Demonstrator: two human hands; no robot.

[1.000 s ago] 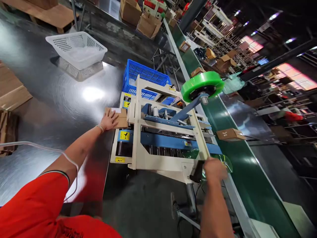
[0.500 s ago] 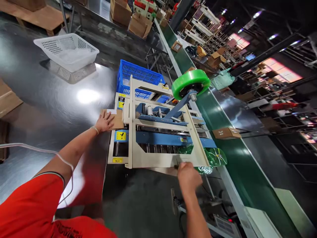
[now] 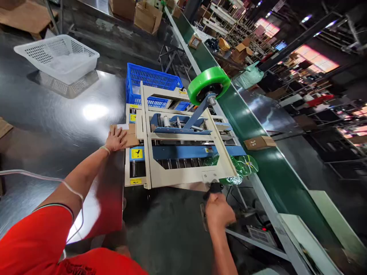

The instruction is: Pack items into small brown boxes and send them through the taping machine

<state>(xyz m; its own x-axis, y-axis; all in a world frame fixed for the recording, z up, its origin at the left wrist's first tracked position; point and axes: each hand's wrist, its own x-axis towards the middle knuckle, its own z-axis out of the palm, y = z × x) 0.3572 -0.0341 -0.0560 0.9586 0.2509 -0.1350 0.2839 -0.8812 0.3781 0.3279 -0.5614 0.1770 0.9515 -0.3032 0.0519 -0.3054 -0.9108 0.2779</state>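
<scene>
My left hand [image 3: 116, 139] lies flat with fingers spread on a small flat cardboard box [image 3: 132, 136]. That box sits at the left end of a carton sealing machine [image 3: 183, 175], its far end under the cream frame. A large roll of green tape [image 3: 210, 82] is mounted on an arm above the machine. At the machine's near side, my right hand [image 3: 220, 212] is closed round a black crank handle [image 3: 213, 188]. The fingers of this hand are partly hidden from view.
A steel table [image 3: 69, 133] carries a white basket [image 3: 60, 65] of clear plastic. Behind the machine stands a blue crate [image 3: 156, 78]. A green conveyor belt [image 3: 282, 172] runs along the right, bearing a carton [image 3: 258, 143]. A pale cable [image 3: 51, 177] crosses near my left arm.
My right hand has moved down, away from the machine frame, and the black handle now shows. My left hand stays on the box. The whole view has shifted, moving the scene leftward.
</scene>
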